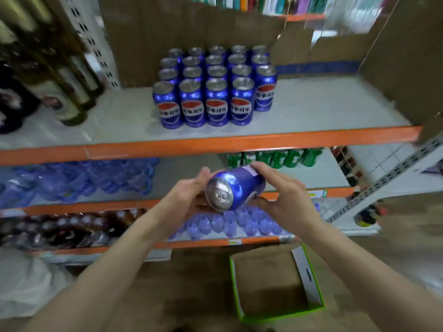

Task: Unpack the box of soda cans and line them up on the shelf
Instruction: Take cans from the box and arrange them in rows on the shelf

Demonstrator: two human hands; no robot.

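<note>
A blue soda can [236, 189] lies tilted on its side in mid-air, its silver top facing me. My left hand [185, 197] cups it from the left and below. My right hand [285, 195] holds it from the right, fingers over the top and thumb beneath. Several blue cans [215, 85] stand upright in neat rows on the grey shelf [119, 121] with an orange front edge, above my hands. The open cardboard box [271, 281] with green edges stands on the floor below; its inside looks bare.
Dark glass bottles [57, 87] stand at the shelf's left. Brown cardboard [405, 68] walls the shelf's right side and back. Lower shelves hold packs of blue-capped water bottles [230, 224], green bottles [282, 158] and dark bottles [72, 228]. A white bag [24, 283] lies lower left.
</note>
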